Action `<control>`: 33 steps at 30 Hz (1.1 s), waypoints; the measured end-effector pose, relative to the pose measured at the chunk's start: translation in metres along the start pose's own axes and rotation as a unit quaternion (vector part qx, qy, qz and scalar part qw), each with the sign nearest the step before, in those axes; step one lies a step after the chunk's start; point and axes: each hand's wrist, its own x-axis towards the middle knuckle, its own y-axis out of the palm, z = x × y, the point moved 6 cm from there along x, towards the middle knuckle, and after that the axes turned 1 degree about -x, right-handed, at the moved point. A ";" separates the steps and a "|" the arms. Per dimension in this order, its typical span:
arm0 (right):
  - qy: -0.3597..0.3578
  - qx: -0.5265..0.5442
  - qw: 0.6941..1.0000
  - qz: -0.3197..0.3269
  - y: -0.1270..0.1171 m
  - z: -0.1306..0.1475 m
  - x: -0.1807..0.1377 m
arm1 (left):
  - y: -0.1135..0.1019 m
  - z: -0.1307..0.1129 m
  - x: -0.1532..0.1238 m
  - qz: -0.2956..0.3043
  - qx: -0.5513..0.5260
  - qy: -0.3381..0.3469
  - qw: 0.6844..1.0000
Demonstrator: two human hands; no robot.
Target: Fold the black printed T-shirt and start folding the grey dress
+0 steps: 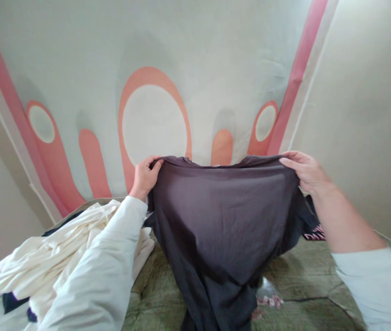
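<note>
I hold a dark grey T-shirt (221, 216) up in front of me, spread wide by its shoulders. My left hand (144, 177) pinches the shirt's left shoulder, fingers closed on the cloth. My right hand (303, 170) grips the right shoulder, fingers curled over the top edge. The shirt hangs down over a greenish patterned cover (305, 294), and its lower part folds out of view at the bottom edge.
A heap of cream-white cloth (60, 248) with dark pieces under it lies at the lower left. Another dark garment with pink print (314, 232) lies behind my right forearm. A wall hanging with pink and orange ovals (154, 115) fills the back.
</note>
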 end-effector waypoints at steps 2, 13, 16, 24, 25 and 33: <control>-0.013 -0.069 0.997 0.012 0.020 -0.022 0.012 | 0.026 0.008 0.002 0.043 0.033 0.007 0.998; -0.036 -0.403 0.883 0.237 0.082 -0.076 -0.100 | 0.101 -0.061 -0.172 0.458 0.089 0.109 0.878; 0.031 -0.502 0.827 0.253 0.061 -0.078 -0.126 | 0.091 -0.065 -0.205 0.496 0.096 0.057 0.861; 0.234 -0.394 0.812 0.361 0.036 -0.105 -0.184 | 0.093 -0.052 -0.216 0.436 0.118 0.086 0.888; 0.206 -0.365 0.836 0.353 0.042 -0.101 -0.183 | 0.094 -0.050 -0.215 0.434 0.116 0.091 0.889; 0.271 0.107 0.952 0.093 0.047 -0.096 -0.164 | 0.092 -0.003 -0.196 0.361 0.165 0.095 0.913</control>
